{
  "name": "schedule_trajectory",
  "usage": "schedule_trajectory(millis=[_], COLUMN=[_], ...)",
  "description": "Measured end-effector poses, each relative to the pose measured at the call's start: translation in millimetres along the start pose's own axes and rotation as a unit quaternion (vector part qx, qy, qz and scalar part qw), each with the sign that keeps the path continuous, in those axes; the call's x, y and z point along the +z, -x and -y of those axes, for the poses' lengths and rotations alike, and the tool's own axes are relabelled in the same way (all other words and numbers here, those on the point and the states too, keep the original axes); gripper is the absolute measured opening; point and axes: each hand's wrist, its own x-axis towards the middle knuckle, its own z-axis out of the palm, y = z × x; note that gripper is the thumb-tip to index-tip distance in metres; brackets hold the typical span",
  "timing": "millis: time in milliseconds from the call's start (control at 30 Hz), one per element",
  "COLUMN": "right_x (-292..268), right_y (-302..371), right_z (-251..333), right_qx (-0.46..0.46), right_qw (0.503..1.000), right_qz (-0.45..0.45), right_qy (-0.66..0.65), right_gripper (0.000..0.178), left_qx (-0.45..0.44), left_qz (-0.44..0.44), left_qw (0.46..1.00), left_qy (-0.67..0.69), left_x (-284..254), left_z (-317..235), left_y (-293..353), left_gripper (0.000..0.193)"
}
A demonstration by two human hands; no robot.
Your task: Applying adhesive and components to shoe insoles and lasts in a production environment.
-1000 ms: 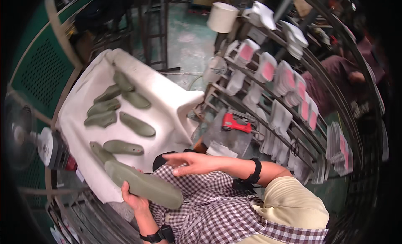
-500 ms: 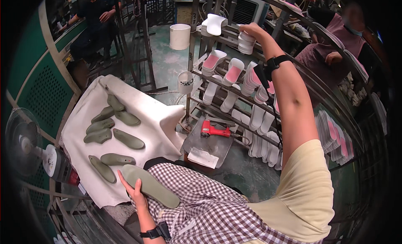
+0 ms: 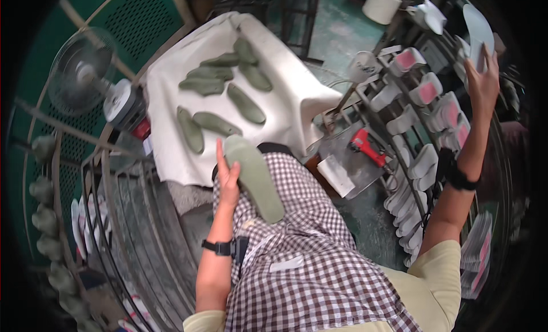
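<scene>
My left hand (image 3: 229,186) is closed around a green shoe last (image 3: 258,178), its flat sole turned up over my checked apron. Raised at the far right, my right hand (image 3: 484,84) grips a pale white insole (image 3: 477,28) that stands upright above the fingers. Beside that hand, a rack bears stacks of insoles, among them a pink-and-white insole stack (image 3: 428,91). In front of me, several more green shoe lasts lie on a white cloth (image 3: 285,104), the nearest being a shoe last (image 3: 216,124) just beyond my left fingertips.
A red power tool (image 3: 366,147) and a folded white sheet (image 3: 337,175) lie on a small grey stand (image 3: 365,181). A fan (image 3: 85,75) stands at the left, near metal rack bars (image 3: 154,212). A white bucket (image 3: 381,5) is at the back.
My view has swung, so the cloth and lasts appear farther right and higher. My right hand now holds an insole up by the rack, where it was at a stack before. My left hand keeps its last.
</scene>
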Motion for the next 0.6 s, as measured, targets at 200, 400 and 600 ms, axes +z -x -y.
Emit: schedule_trajectory(millis=[200,400,600], right_x=[-32,-31,-39], right_y=[273,354,357], right_z=[276,344,353], right_qx=[0.048,0.019,0.032], right_qw=[0.698,0.678,0.691], right_qz=[0.380,0.440,0.419], right_qy=[-0.604,-0.588,-0.588], right_gripper=[0.079,0.094,0.099], left_qx=[0.039,0.057,0.046], left_qz=[0.044,-0.005,-0.001], left_qw=[0.998,0.994,0.993], left_qy=[-0.023,-0.090,-0.109], left_x=[6,5,4], left_z=[8,10,7], left_y=[-3,7,11], left_gripper=[0.099,0.087,0.058])
